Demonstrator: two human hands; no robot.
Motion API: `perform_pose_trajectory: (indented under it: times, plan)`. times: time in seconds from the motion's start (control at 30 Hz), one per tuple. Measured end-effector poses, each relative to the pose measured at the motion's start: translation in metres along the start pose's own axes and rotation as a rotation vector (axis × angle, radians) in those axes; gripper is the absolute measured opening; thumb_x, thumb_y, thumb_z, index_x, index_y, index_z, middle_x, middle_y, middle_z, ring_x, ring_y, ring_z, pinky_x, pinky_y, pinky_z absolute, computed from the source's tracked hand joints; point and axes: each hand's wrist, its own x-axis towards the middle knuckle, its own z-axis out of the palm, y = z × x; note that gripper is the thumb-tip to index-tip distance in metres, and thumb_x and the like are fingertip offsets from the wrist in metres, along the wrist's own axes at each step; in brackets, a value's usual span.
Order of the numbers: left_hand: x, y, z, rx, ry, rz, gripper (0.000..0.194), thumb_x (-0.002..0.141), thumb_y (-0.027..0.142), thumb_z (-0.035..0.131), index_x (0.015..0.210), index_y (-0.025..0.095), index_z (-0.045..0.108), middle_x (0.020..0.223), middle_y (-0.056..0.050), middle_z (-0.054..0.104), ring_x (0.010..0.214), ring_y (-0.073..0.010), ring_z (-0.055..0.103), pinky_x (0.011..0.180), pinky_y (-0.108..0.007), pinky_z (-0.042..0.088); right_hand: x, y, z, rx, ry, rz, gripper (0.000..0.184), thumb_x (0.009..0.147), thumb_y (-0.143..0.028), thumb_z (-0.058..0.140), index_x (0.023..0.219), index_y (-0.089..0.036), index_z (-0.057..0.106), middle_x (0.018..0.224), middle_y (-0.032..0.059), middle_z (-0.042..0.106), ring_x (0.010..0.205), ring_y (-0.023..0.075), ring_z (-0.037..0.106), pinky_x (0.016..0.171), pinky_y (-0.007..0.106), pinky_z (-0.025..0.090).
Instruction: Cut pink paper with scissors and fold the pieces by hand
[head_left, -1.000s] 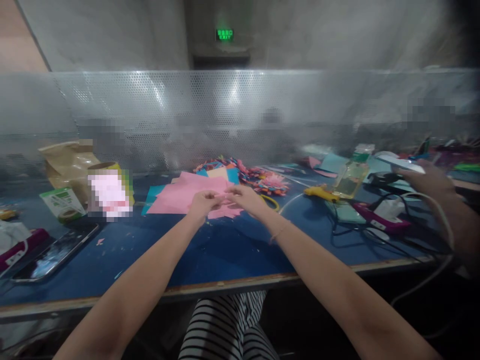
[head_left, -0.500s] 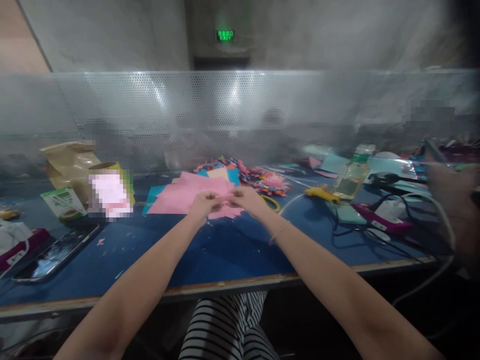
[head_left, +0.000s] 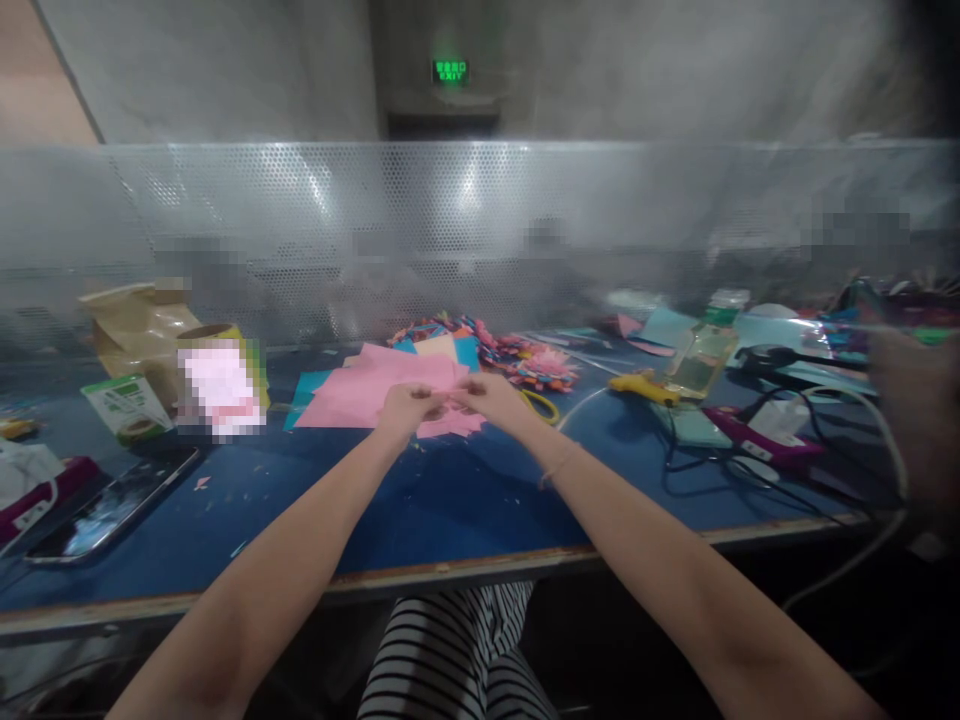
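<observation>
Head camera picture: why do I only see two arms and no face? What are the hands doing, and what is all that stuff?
The camera sits on the person's head and looks down, so you see only their own arms. The left hand and right hand meet over the blue table, pinching a small pink paper piece between their fingertips. Behind them lie pink paper sheets and colourful paper flowers. To the right are a yellow glue gun and a bottle. A phone lies on the left. The blurry hand at the far right belongs to someone else.
</observation>
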Motion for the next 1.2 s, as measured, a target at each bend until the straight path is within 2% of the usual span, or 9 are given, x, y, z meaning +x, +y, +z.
perform_pose_trajectory:
  times: [0.13,0.27,0.43,0.73,0.87,0.97,1.1,1.2]
  plan:
    - [0.002,-0.005,-0.001,0.233,-0.060,0.096,0.016,0.053,0.024,0.066,0.058,0.011,0.058,0.046,-0.002,0.058,0.047,-0.0125,0.057,0.054,-0.025,0.049,0.000,0.001,0.001,-0.253,0.062,-0.210,0.016,0.066,-0.028,0.055,0.068,-0.013,0.061,0.066,0.0023,0.060,0.063,0.0099,0.052,0.059,0.021,0.041]
    - [0.005,-0.009,-0.002,0.326,-0.087,0.166,0.013,0.056,0.025,0.063,0.058,0.013,0.058,0.046,-0.002,0.058,0.048,-0.0137,0.058,0.053,-0.026,0.048,0.000,0.000,0.001,-0.354,0.096,-0.218,0.014,0.067,-0.026,0.053,0.063,-0.014,0.061,0.063,0.0009,0.059,0.060,0.0092,0.050,0.057,0.019,0.038]
    - [0.003,-0.007,-0.001,0.309,-0.098,0.151,0.011,0.055,0.022,0.063,0.055,0.013,0.057,0.046,-0.002,0.057,0.048,-0.0139,0.058,0.053,-0.027,0.048,-0.001,-0.002,0.000,-0.385,0.103,-0.210,0.012,0.066,-0.022,0.051,0.061,-0.015,0.060,0.061,0.0001,0.059,0.059,0.0091,0.047,0.056,0.019,0.036]
    - [-0.001,0.005,0.000,0.125,-0.034,0.056,0.023,0.047,0.026,0.070,0.054,0.010,0.054,0.043,-0.001,0.054,0.044,-0.0114,0.055,0.051,-0.025,0.048,0.006,0.001,-0.010,-0.257,0.119,-0.151,0.010,0.065,-0.021,0.051,0.065,-0.013,0.057,0.057,-0.0009,0.055,0.052,0.0082,0.047,0.053,0.020,0.037]
    - [0.001,0.003,-0.002,0.045,0.001,0.062,0.027,0.044,0.027,0.071,0.054,0.010,0.053,0.045,0.000,0.055,0.046,-0.0114,0.056,0.053,-0.026,0.048,0.010,0.012,-0.020,-0.300,0.178,-0.182,0.009,0.065,-0.021,0.052,0.065,-0.014,0.057,0.059,0.0000,0.056,0.055,0.0092,0.050,0.057,0.022,0.040]
    - [0.002,0.001,-0.001,0.022,0.027,0.091,0.027,0.044,0.027,0.071,0.055,0.010,0.054,0.046,0.000,0.054,0.046,-0.0107,0.056,0.055,-0.026,0.049,0.012,0.018,-0.023,-0.226,0.205,-0.126,0.010,0.066,-0.023,0.052,0.066,-0.014,0.056,0.059,0.0006,0.057,0.056,0.0095,0.052,0.059,0.023,0.042]
    - [0.001,0.001,0.001,0.020,0.039,0.087,0.029,0.044,0.028,0.071,0.057,0.009,0.054,0.046,0.001,0.054,0.047,-0.0108,0.056,0.056,-0.026,0.049,0.011,0.016,-0.017,0.037,0.115,0.028,0.018,0.070,-0.031,0.048,0.068,-0.014,0.054,0.063,0.0010,0.056,0.058,0.0091,0.054,0.057,0.023,0.046]
    - [0.000,0.001,0.002,0.014,0.026,0.068,0.031,0.043,0.030,0.072,0.058,0.010,0.054,0.047,0.001,0.054,0.049,-0.0110,0.056,0.057,-0.027,0.049,0.008,0.011,-0.010,0.060,0.057,0.011,0.017,0.066,-0.031,0.052,0.065,-0.014,0.055,0.062,-0.0005,0.054,0.056,0.0082,0.054,0.055,0.021,0.048]
